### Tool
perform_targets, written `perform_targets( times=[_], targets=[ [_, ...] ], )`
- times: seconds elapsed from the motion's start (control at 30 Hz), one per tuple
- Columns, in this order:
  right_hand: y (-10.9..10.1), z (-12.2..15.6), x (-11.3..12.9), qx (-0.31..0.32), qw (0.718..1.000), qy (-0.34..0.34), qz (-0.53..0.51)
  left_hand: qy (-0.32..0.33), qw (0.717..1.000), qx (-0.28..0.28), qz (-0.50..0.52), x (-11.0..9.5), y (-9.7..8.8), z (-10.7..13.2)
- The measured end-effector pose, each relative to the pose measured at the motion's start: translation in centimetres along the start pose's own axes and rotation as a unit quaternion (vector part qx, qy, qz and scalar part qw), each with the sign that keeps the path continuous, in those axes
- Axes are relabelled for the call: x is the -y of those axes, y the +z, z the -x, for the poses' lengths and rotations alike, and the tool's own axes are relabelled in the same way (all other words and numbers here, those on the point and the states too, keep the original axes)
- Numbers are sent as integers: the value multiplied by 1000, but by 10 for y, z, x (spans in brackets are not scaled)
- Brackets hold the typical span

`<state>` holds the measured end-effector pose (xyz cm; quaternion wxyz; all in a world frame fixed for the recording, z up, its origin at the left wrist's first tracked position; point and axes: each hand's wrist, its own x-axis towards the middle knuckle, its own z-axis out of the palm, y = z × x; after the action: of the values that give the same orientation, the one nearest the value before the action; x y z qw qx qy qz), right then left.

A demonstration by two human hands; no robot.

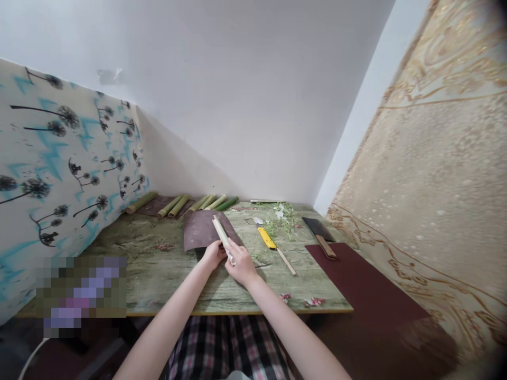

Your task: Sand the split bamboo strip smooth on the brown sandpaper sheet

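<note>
Both my hands meet at the middle of the table. My left hand (213, 254) is closed around the lower end of a pale bamboo stick (220, 232). My right hand (240, 263) is closed too, gripping the same stick just beside the left. The stick points away from me and lies over a brown sheet of sandpaper (201, 229). What the right fingers pinch besides the stick is hidden.
Several green bamboo pieces (198, 203) lie along the back wall. A yellow utility knife (266, 238), a thin wooden stick (287, 262), green sprigs (282, 220) and a cleaver (319, 232) lie to the right. A dark red mat (364, 285) overhangs the table's right edge.
</note>
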<state>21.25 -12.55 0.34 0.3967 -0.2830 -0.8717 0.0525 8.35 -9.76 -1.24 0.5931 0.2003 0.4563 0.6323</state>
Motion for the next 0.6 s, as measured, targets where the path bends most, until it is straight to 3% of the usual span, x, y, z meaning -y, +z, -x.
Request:
perform_targets(
  times=[0.37,0.6],
  targets=[
    [1,0,0,5,1000,2,21,65,996,13,-52,4,-1,0],
    [1,0,0,18,999,-31,20,91,982,-76,-148,5,-8,-5]
  ],
)
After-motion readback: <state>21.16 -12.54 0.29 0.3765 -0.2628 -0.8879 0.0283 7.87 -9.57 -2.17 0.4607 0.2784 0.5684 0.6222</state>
